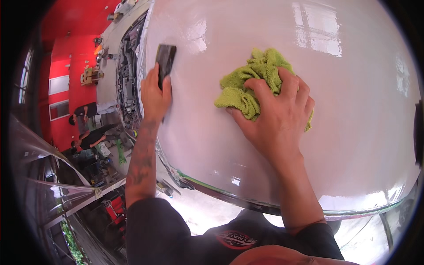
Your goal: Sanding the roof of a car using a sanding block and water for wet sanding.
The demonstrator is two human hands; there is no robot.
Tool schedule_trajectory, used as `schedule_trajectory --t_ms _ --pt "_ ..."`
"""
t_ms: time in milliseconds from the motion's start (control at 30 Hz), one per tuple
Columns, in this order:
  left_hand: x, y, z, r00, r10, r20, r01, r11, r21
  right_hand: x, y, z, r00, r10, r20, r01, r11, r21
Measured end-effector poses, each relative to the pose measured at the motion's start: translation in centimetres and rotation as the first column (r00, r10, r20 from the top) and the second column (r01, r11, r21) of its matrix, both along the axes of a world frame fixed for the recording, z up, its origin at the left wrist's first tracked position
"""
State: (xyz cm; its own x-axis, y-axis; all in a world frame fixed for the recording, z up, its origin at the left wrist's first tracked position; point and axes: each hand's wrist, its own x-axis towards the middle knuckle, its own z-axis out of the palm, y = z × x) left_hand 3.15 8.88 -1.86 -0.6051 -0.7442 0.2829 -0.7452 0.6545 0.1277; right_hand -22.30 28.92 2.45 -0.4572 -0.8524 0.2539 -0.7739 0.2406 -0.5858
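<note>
Head view: As the camera looks down from above the person, both forearms come up from the lower edge onto a glossy white car panel (pixel 353 145), which fills most of the picture.
Right hand: the right hand (pixel 276 117) lies palm down on a green cloth (pixel 251 79), the fingers spread and curled over its near part, pressing it to the panel.
Cloth position: it sits on the upper middle of the panel, bunched up; most of it shows beyond the fingertips and toward the person's left, so it lies ahead of the right hand.
Cloth look: yellow-green, soft and looped like a towel, crumpled in folds, no clear long axis.
Left hand: the left hand (pixel 154 95) is closed around the lower end of a dark flat scraper (pixel 165 59), which stands upward from the fingers near the left edge of the panel.
Nearer hand: the right hand is on the cloth; the left is well apart from it.
Background: red walls (pixel 73 48) and two persons in dark shirts (pixel 90 123) at far left.
</note>
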Motion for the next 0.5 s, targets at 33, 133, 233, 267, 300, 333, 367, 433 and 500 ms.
schedule_trajectory --t_ms 33,133,233,267,300,333,367,433,500 --pt "1.2 2.4 0.1 1.0 0.009 0.026 -0.009 1.0 -0.009 0.1 0.0 0.2 1.0 -0.009 -0.024 0.01 1.0 0.024" --pt "0.9 -1.8 0.3 1.0 -0.01 -0.007 0.009 0.999 -0.046 0.1 0.0 0.7 1.0 -0.007 -0.026 0.008 0.999 0.037" --pt "-0.5 -12.5 2.4 0.936 0.332 0.118 -0.337 0.941 0.027 1.3 -0.5 0.7 1.0 0.015 0.009 -0.015 1.0 0.014" --pt "-0.8 -15.8 2.7 0.914 0.372 0.163 -0.384 0.922 0.049 1.4 -0.5 0.9 1.0 0.013 0.0 -0.013 1.0 0.005" --pt "-1.3 -17.7 2.4 0.912 0.376 0.164 -0.384 0.923 0.019 1.2 -0.5 1.0 1.0 0.011 -0.008 -0.01 1.0 0.011" --pt "-1.8 -17.0 2.0 0.913 0.376 0.158 -0.386 0.922 0.033 0.8 -0.6 0.7 0.999 0.003 -0.032 -0.003 1.0 0.005" --pt "-2.1 -16.2 1.7 0.916 0.368 0.158 -0.375 0.927 0.016 0.5 -0.5 0.6 0.999 -0.001 -0.052 0.001 1.0 -0.005" --pt "-2.5 -11.3 1.4 0.912 0.374 0.166 -0.384 0.923 0.033 0.3 -0.2 0.0 0.998 0.003 -0.061 -0.002 1.0 0.015" --pt "0.3 -3.8 1.1 0.972 0.217 0.084 -0.22 0.975 0.024 0.1 -0.1 0.1 0.998 0.005 -0.058 -0.004 1.0 0.016"
